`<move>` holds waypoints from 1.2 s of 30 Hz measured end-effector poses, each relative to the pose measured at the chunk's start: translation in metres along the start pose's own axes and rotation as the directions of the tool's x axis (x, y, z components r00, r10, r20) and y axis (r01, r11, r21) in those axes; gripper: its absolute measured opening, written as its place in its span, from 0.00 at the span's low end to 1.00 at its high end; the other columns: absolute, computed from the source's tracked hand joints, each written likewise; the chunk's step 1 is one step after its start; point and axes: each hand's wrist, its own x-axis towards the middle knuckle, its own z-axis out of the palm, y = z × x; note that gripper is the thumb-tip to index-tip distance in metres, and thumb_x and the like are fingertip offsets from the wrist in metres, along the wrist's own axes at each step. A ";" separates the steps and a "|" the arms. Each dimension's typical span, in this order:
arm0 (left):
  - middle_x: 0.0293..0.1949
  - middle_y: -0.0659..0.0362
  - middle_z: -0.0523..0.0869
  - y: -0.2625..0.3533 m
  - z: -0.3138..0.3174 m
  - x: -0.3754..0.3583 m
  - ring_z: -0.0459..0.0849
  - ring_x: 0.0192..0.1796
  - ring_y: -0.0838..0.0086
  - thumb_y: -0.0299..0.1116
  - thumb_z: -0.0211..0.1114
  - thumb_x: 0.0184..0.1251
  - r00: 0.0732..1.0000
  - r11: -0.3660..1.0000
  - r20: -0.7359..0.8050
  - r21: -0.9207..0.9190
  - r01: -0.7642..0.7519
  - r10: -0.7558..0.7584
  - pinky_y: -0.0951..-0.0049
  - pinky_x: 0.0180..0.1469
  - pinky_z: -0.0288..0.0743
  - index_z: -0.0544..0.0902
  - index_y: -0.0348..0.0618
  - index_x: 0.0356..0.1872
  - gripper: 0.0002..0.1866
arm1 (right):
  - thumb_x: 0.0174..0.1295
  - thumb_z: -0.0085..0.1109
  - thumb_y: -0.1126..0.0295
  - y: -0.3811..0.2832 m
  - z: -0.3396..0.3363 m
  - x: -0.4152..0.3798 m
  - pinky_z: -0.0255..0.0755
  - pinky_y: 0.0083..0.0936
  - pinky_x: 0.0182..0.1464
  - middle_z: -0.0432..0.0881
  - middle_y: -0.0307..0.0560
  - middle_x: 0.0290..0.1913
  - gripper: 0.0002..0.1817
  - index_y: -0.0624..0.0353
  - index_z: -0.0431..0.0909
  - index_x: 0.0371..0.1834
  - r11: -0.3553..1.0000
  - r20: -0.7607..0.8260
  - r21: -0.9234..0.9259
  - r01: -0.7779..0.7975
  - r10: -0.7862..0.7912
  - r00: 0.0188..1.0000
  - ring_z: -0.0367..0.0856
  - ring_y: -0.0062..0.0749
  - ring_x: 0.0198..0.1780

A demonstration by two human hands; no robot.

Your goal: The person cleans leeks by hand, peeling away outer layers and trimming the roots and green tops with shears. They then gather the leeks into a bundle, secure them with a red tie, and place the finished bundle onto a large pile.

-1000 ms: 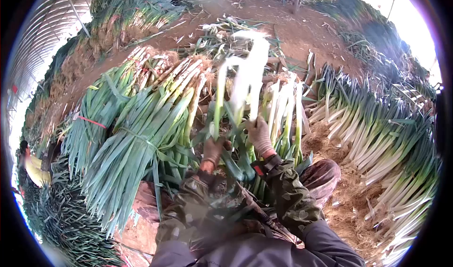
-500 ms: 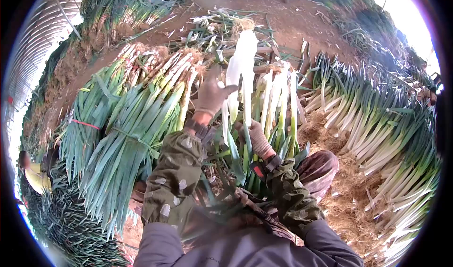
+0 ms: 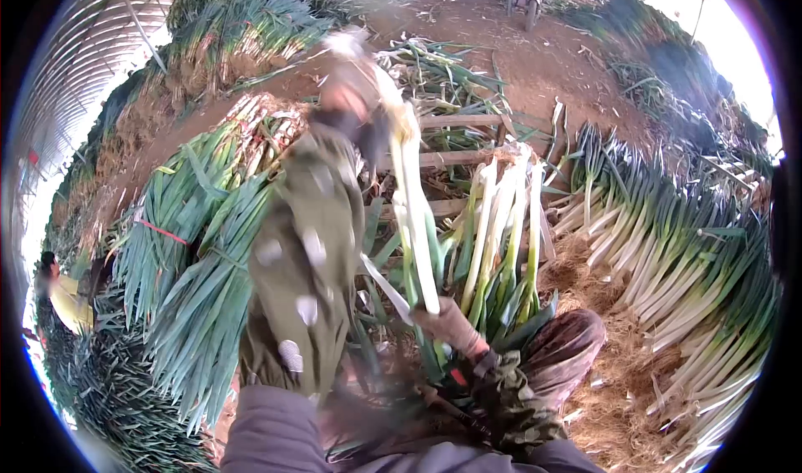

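My right hand (image 3: 451, 324), in a pale work glove, is closed around a couple of green onions (image 3: 415, 214) at their lower, leafy part. Their white shafts point away from me, with the far ends close to my left hand. My left hand (image 3: 349, 76) is stretched far forward and smeared by motion, so its fingers and anything in them cannot be made out. Just right of the held stalks, several peeled green onions (image 3: 501, 231) lean with white ends on a wooden frame (image 3: 455, 160). A pale strip of leaf (image 3: 386, 289) hangs beside my right hand.
Tied green onion bundles (image 3: 196, 205) lie at left, partly behind my left sleeve. A long row of green onions (image 3: 668, 256) spreads at right, by a heap of roots (image 3: 622, 364). Trimmings (image 3: 455, 76) litter the ground ahead. A person in yellow (image 3: 68, 304) is at far left.
My left hand has swept forward and up from beside the held stalks. My right hand has come slightly lower and keeps hold of the green onions. The view has shifted a little.
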 end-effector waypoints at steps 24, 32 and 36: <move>0.33 0.54 0.84 -0.012 -0.019 0.002 0.85 0.37 0.68 0.31 0.70 0.59 0.972 1.000 -0.234 0.002 -0.015 0.015 0.72 0.40 0.83 0.82 0.36 0.40 0.12 | 0.65 0.69 0.67 0.034 0.011 0.016 0.77 0.25 0.46 0.86 0.40 0.39 0.16 0.64 0.80 0.51 0.974 -0.229 -0.135 0.183 -0.210 0.951 0.79 0.23 0.39; 0.56 0.51 0.80 0.017 -0.070 -0.035 0.78 0.60 0.62 0.57 0.77 0.52 0.961 0.484 0.029 0.859 -0.164 0.274 0.64 0.65 0.72 0.75 0.41 0.61 0.40 | 0.71 0.60 0.63 -0.007 -0.052 0.031 0.73 0.21 0.21 0.79 0.36 0.28 0.14 0.64 0.79 0.49 0.951 -0.481 0.082 0.299 -0.224 0.847 0.78 0.21 0.23; 0.57 0.53 0.81 -0.073 0.011 -0.154 0.76 0.63 0.66 0.56 0.80 0.53 0.862 0.690 0.506 0.621 -0.371 0.007 0.64 0.67 0.70 0.76 0.43 0.62 0.41 | 0.72 0.59 0.57 -0.062 -0.065 0.052 0.78 0.36 0.42 0.87 0.55 0.35 0.20 0.65 0.76 0.52 0.821 -0.337 -0.391 0.416 -0.548 0.766 0.87 0.42 0.38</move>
